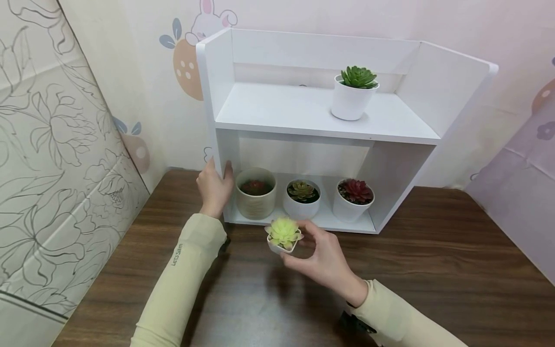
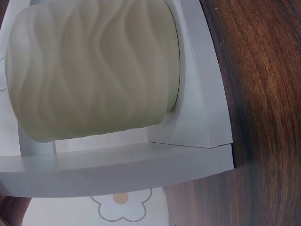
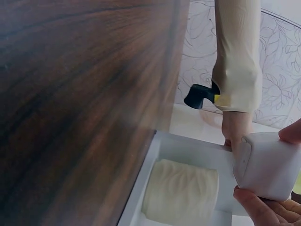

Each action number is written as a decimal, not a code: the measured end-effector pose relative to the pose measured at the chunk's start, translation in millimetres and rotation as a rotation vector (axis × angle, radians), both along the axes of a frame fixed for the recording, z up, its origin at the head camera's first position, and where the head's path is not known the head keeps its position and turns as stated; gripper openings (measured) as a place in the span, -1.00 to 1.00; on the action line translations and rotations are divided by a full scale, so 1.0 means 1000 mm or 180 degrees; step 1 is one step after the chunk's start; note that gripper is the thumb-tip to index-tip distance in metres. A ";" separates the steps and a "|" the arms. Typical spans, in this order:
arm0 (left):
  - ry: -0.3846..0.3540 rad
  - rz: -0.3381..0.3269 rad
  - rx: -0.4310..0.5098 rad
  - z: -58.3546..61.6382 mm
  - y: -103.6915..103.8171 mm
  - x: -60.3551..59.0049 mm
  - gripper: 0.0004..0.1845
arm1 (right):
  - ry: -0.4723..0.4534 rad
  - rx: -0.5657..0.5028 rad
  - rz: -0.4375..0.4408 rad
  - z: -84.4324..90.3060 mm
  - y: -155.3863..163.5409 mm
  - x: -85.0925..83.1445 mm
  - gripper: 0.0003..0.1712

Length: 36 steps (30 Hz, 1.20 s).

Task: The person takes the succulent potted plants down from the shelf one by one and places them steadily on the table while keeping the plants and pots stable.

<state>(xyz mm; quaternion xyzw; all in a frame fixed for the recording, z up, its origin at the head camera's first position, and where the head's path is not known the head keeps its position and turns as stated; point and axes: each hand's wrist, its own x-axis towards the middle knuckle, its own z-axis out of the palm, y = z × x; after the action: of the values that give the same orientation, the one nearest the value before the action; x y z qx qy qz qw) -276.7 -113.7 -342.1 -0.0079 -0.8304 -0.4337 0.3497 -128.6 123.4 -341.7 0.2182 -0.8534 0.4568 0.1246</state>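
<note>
My right hand (image 1: 323, 253) pinches a small white pot with a pale green succulent (image 1: 284, 233), held over the tabletop in front of the shelf. In the right wrist view the white pot (image 3: 268, 165) shows its side and base between thumb and fingers. With my left hand (image 1: 214, 189) I grip the left side panel of the white two-tier shelf (image 1: 286, 113), thumb on the inner face and the other fingers mostly hidden behind the outer face. Just beside it on the lower tier stands a wavy beige pot (image 2: 94, 70) with a reddish succulent.
On the lower tier also sit a white pot with an olive succulent (image 1: 302, 200) and one with a dark red succulent (image 1: 353, 200). A green succulent in a white pot (image 1: 353, 94) stands on the upper tier. Patterned walls back the dark wooden table (image 1: 459, 270).
</note>
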 end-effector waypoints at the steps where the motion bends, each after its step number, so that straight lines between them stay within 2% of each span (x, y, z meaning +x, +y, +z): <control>1: 0.0002 0.0005 -0.0002 0.000 0.000 0.000 -0.65 | -0.0012 0.0011 -0.0002 -0.002 0.000 0.000 -0.44; 12: -0.0050 0.0015 0.0009 0.001 0.000 0.000 -0.64 | -0.0191 0.0061 0.0038 -0.013 -0.003 0.000 -0.43; 26: -0.0077 -0.0032 0.0009 -0.001 0.000 -0.001 -0.64 | -0.0321 0.0451 0.0054 -0.028 -0.004 -0.001 -0.40; 36: -0.0016 -0.0035 0.0002 0.000 -0.001 0.000 -0.64 | -0.0395 0.0596 0.0144 -0.036 -0.003 -0.003 -0.41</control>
<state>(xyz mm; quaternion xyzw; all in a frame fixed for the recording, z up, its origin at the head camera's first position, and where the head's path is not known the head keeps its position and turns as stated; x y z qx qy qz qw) -276.9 -114.3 -342.2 -0.0113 -0.8311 -0.4359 0.3453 -131.1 120.1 -377.8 0.2195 -0.8932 0.3904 0.0403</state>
